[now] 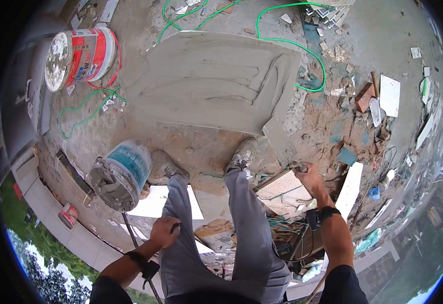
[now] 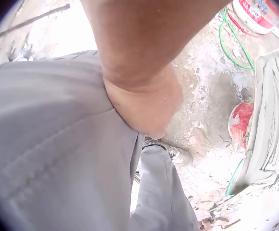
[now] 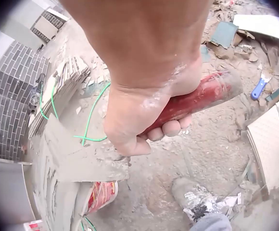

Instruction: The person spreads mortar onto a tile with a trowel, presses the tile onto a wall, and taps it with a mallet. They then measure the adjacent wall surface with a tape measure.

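In the head view my right hand [image 1: 310, 178] grips a trowel [image 1: 277, 138], its blade at the lower right corner of a wide slab [image 1: 201, 83] coated with grey mortar. Seen from the right wrist, the fingers wrap round the trowel's red handle [image 3: 197, 98], and grey mortar smears the blade [image 3: 89, 161]. The slab stands raised over a red bucket [image 2: 240, 124]. My left hand [image 1: 164, 232] rests on the grey trouser leg [image 1: 173, 207] near the knee. Its fingers are mostly hidden in the left wrist view, where the back of the hand [image 2: 149, 106] shows.
A mortar-smeared bucket [image 1: 135, 159] stands by the left shoe, and a red and white bucket [image 1: 82, 55] lies farther back. Green hose [image 1: 323, 66] loops over the floor behind the slab. Broken tiles [image 1: 390, 96] and rubble cover the right side. Stacked tiles [image 3: 62, 91] stand beyond.
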Demonstrator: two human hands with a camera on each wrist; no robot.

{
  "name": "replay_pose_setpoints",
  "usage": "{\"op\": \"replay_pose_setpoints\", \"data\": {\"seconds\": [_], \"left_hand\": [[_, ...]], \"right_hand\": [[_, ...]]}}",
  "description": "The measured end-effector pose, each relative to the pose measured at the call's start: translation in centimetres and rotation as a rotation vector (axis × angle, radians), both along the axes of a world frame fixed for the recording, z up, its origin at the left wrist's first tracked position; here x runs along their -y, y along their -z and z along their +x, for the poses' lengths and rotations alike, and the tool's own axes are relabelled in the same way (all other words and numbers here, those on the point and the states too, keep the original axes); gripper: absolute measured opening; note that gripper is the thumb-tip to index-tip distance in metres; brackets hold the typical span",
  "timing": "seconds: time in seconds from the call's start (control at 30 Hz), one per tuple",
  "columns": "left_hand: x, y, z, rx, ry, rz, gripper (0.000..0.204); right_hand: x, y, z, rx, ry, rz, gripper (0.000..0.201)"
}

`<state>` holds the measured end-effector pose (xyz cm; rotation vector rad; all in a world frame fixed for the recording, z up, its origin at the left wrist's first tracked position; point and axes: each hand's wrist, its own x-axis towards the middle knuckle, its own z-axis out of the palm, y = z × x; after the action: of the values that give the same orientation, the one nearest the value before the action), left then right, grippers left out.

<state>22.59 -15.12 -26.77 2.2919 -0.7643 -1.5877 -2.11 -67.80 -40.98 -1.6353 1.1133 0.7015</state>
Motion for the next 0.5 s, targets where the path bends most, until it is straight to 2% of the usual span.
{"op": "replay_pose_setpoints", "data": {"seconds": [0.07, 0.13, 0.17, 0.23, 0.27, 0.3, 0.33, 0.4, 0.43, 0.47, 0.5], "left_hand": [[-0.2, 0.1, 0.5, -0.022, -0.006, -0.007, 0.024], [-0.1, -0.1, 0.8, -0.011, 0.011, -0.026, 0.024], [-0.1, 0.0, 0.7, -0.029, 0.02, -0.02, 0.024], [0.2, 0.0, 0.7, -0.025, 0.054, -0.022, 0.024], [0.3, 0.0, 0.7, -0.022, 0.088, -0.024, 0.024], [0.6, 0.0, 1.0, -0.011, 0.093, -0.025, 0.024], [0.7, -0.1, 1.1, -0.032, 0.095, -0.028, 0.025], [0.5, -0.2, 1.4, -0.029, 0.099, -0.021, 0.025], [0.4, -0.2, 1.4, -0.02, 0.121, -0.015, 0.026], [0.1, -0.4, 1.4, -0.015, 0.141, -0.007, 0.027], [-0.1, -0.6, 1.4, -0.017, 0.148, 0.012, 0.028]], "right_hand": [[-1.5, 2.4, -3.3, -0.007, -0.019, -0.012, 0.02], [-2.2, 2.0, -5.8, 0.041, -0.168, -0.295, 0.02], [-2.0, 0.8, -5.5, 0.056, -0.242, -0.344, 0.019], [-2.5, 0.3, -5.8, 0.026, -0.209, -0.327, 0.019], [-2.9, -0.1, -5.5, -0.005, -0.176, -0.309, 0.018], [-3.2, -1.1, -3.1, -0.024, -0.135, -0.313, 0.017], [-3.4, -0.5, -2.1, -0.015, -0.127, -0.311, 0.017], [-4.1, 1.4, 0.1, 0.052, -0.202, -0.325, 0.019], [-4.7, 1.8, 1.2, 0.041, -0.313, -0.355, 0.023], [-5.5, 1.8, 2.1, 0.064, -0.308, -0.348, 0.023], [-6.2, 1.5, 2.8, 0.041, -0.382, -0.323, 0.025]]}}
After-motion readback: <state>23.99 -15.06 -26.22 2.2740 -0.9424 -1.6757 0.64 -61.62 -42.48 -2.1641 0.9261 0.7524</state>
